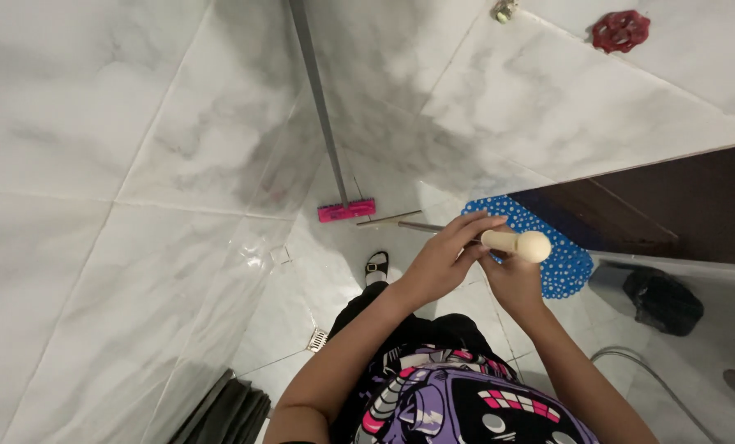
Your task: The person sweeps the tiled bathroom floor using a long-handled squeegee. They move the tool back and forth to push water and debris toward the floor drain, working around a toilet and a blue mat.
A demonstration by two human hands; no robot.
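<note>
Gripping cream wooden handle (517, 243), right hand (511, 279) fingers wrapped closed, left hand (441, 261) fingers curled touching it

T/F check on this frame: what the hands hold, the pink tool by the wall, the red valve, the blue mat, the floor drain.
1. Both hands are on a cream-coloured wooden handle. True: the left hand and right hand meet at it.
2. The pink-headed tool lies flat in the middle of the floor. False: its head rests on the floor by the wall and its long grey pole leans up along the tiles.
3. A red valve wheel sits on the marble wall. True.
4. The mat under the hands is plain green. False: it is blue with white dots.
5. A floor drain shows in the tiled floor. True.
6. The person's foot is bare. False: a black sandal is on it.
</note>
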